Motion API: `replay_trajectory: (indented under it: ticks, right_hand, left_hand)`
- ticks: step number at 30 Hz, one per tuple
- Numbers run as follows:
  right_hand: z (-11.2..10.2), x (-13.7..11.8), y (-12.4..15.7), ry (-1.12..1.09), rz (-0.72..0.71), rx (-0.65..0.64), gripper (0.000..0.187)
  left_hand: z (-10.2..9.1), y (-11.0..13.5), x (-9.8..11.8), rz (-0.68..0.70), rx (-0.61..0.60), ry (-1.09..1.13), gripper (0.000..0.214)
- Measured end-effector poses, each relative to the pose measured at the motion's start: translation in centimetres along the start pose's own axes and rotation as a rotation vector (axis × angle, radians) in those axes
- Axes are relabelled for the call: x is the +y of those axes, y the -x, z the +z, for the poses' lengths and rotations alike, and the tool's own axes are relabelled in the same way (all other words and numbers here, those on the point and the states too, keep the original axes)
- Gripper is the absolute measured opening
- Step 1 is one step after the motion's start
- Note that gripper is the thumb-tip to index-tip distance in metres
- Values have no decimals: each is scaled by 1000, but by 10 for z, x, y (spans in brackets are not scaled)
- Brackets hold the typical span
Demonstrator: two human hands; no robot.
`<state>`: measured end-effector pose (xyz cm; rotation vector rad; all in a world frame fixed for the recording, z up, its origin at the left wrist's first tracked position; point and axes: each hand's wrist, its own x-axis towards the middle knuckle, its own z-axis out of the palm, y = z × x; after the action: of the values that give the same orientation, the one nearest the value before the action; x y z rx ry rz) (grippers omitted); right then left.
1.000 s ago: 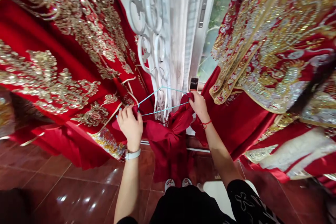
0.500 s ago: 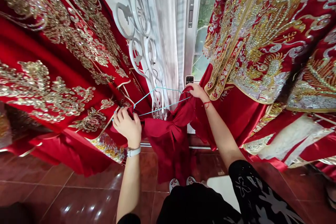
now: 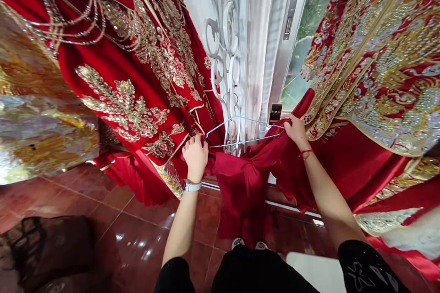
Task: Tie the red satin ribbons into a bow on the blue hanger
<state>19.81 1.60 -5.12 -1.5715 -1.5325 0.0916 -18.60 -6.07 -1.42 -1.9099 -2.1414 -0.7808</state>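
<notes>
A plain dark red garment point(image 3: 245, 185) hangs between my hands, gathered in folds at its middle. It is spread along a thin light-blue wire hanger point(image 3: 246, 141), whose upper wires rise to a peak near the white scrollwork. My left hand point(image 3: 195, 158), with a pale band at the wrist, is closed on the garment at the hanger's left corner. At the right corner my right hand point(image 3: 294, 131), wearing a red string bracelet, pinches the cloth against the hanger. The fingertips of both hands are partly hidden by the cloth.
Red gowns with gold beadwork point(image 3: 130, 112) hang at left, and an embroidered jacket point(image 3: 371, 78) at right. White metal scrollwork point(image 3: 230, 27) and a sliding door frame point(image 3: 290, 23) stand ahead. A phone point(image 3: 275, 113) is behind my right hand. A white stool-like surface point(image 3: 314, 271) sits low right; dark bags point(image 3: 51, 247) lie left.
The view has turned left, so hands, garment and hanger appear further right. My left fingers are more curled around the cloth. Both hands keep their hold.
</notes>
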Motion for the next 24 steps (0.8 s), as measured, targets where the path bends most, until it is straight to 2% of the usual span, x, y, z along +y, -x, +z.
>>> replay_trajectory:
  ticks: [3,6,8,11,14,16,19,22,24]
  right_hand:
    - [8,14,9,-161,171,-12,38]
    - [19,8,30,-358,178,-105,44]
    - [26,-7,47,-516,197,-183,46]
    - [36,-39,66,-745,306,-357,45]
    - [43,-68,78,-928,361,-432,32]
    - [46,-82,84,-970,365,-405,23]
    - [49,-92,90,-920,364,-364,43]
    - [51,-95,93,-858,327,-343,55]
    - [52,-94,94,-842,302,-323,58]
  left_hand:
    - [-2,5,2,21,-134,-20,39]
    - [3,10,6,45,-255,26,38]
    - [8,9,7,72,-293,136,36]
    - [18,2,1,102,-313,423,33]
    - [28,-4,-11,97,-355,744,34]
    - [34,-2,-20,37,-300,870,35]
    - [40,11,-24,-32,-154,903,32]
    - [43,30,-12,-63,-61,797,21]
    - [44,41,2,-103,8,661,23]
